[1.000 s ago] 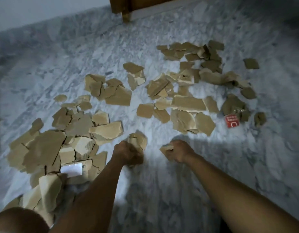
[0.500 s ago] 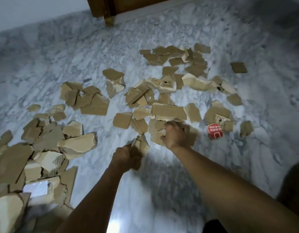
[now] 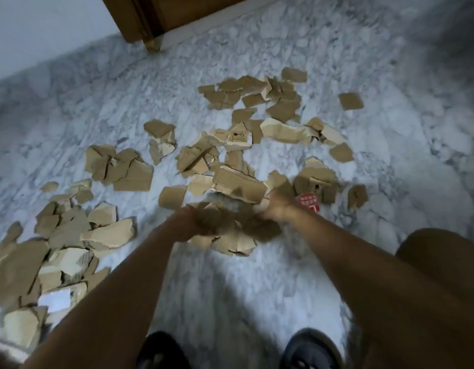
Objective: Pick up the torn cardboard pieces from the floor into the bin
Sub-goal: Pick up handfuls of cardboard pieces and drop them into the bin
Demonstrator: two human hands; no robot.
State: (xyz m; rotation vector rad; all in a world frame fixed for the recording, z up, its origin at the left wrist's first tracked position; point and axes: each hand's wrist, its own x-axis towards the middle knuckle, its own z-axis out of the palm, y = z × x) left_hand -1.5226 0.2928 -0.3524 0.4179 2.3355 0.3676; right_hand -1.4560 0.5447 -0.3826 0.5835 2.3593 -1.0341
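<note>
Torn brown cardboard pieces [image 3: 238, 182] lie scattered over the marble floor [image 3: 257, 302]. A thicker heap [image 3: 65, 235] is at the left and a looser spread [image 3: 278, 107] lies farther off. My left hand [image 3: 188, 222] grips a bunch of cardboard pieces [image 3: 230, 241] just above the floor. My right hand [image 3: 275, 206] is curled at the right end of the same bunch, and motion blur hides the fingers. A red printed scrap [image 3: 309, 202] lies just right of that hand. No bin is in view.
A wooden door frame [image 3: 140, 20] stands at the far top, next to a pale wall [image 3: 44, 27]. My two dark shoes [image 3: 161, 352] [image 3: 310, 350] are at the bottom edge. My knee [image 3: 443, 262] is at the right.
My right hand reached forward onto the pieces beside the red scrap, then drew several back toward my left hand. The left hand kept its piece and now meets the gathered bunch.
</note>
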